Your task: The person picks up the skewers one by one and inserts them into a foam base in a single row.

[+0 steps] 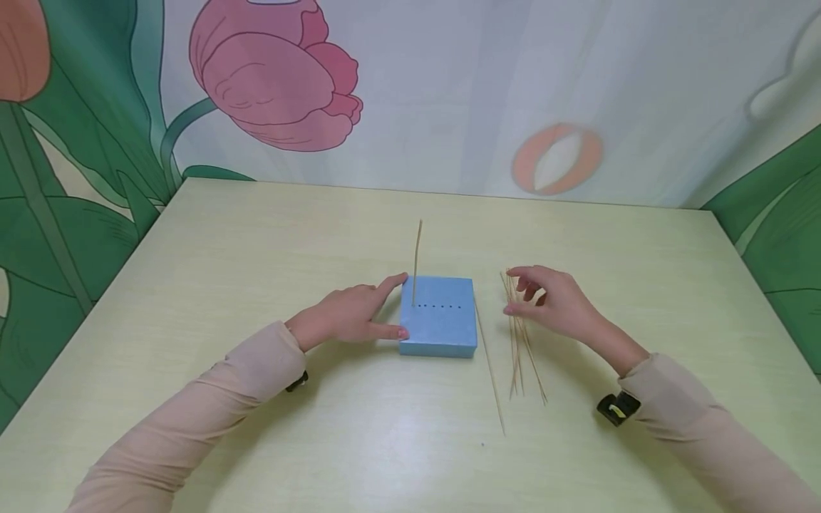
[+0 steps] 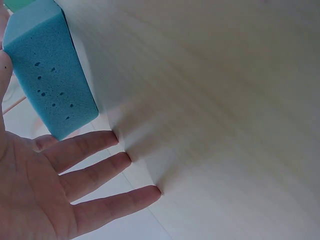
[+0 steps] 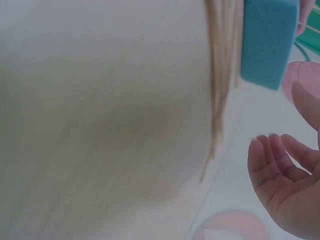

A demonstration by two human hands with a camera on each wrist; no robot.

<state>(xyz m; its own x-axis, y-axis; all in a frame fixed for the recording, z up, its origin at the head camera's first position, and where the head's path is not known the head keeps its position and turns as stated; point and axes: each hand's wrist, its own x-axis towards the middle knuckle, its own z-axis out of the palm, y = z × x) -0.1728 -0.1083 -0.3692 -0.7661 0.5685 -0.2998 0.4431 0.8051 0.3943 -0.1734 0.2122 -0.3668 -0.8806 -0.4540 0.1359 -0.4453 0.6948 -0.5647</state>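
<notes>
The right hand (image 1: pixel 541 299) is bent over the sticks, its thumb and fingers apart; the right wrist view shows nothing between them. On the left hand (image 1: pixel 349 313) the fingers are spread and straight, forefinger at the far-left corner of the blue foam block (image 1: pixel 439 329), thumb at its near-left corner.

Under the right hand lies a loose bundle of thin wooden sticks (image 3: pixel 218 95), crossing one another on the table (image 1: pixel 353 442). A good pick would bring thumb and forefinger together on just one stick, lifting it clear so its neighbours don't drag. The separate stick (image 1: pixel 490 370) just beside the block's right side looks the easier one to take singly.

The block sits flat between the hands, a row of small holes (image 1: pixel 442 306) across its top and one upright stick (image 1: pixel 416 260), slightly tilted, at the row's left end. Foam should shift easily, so light, steady pressure at the corners seems best, with the left forefinger clear of that upright stick.
</notes>
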